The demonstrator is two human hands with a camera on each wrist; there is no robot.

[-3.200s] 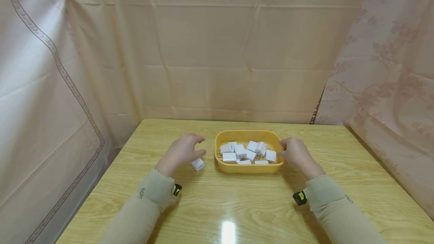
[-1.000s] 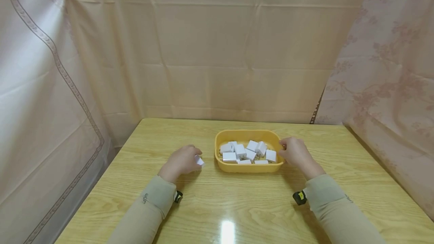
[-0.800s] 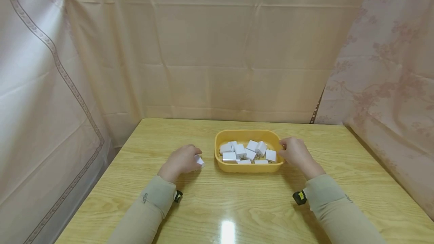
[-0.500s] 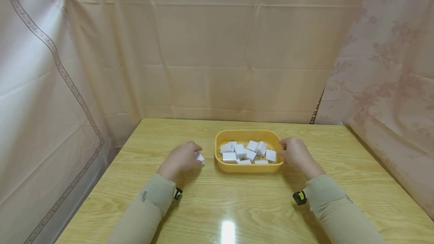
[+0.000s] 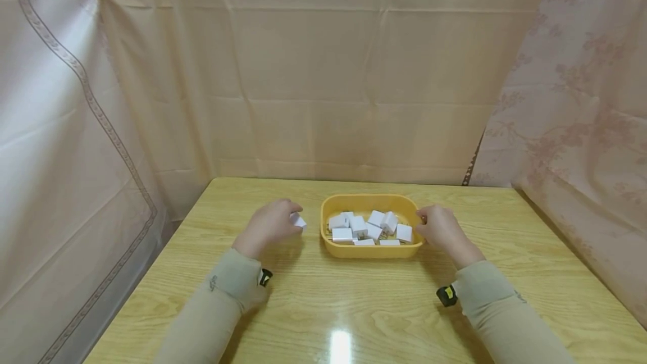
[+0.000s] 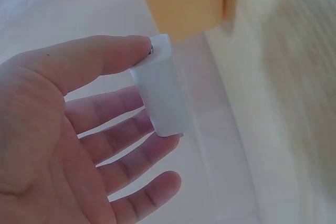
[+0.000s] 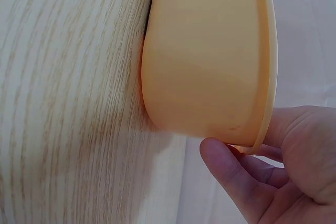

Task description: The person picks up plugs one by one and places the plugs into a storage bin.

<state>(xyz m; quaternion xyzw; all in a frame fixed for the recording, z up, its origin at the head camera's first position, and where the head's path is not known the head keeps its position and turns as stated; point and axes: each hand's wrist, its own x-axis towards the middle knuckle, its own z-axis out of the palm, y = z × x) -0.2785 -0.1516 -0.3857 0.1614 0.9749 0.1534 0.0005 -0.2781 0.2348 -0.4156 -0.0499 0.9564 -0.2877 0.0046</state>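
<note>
My left hand (image 5: 273, 221) pinches a white USB charger plug (image 6: 164, 90) between thumb and fingers, left of the yellow basket (image 5: 374, 251). In the left wrist view the thumb presses the end with the USB port, and the fingertips lie along the far side and the other end. The plug is up off the table. At the basket's right end, my right hand (image 5: 441, 229) grips the rim; the right wrist view shows the thumb (image 7: 226, 158) on the outer wall below it. Several white charger plugs (image 5: 358, 227) lie jumbled inside, some with metal prongs showing.
The basket stands on a wood-grain table (image 5: 354, 291) towards its far edge. Pale curtains (image 5: 323, 89) hang behind the table and at both sides. Small black devices (image 5: 447, 295) are strapped at both wrists.
My left hand came down over the lone charger plug on the table, took hold of it and lifted it up. The right hand and the basket have stayed in place.
</note>
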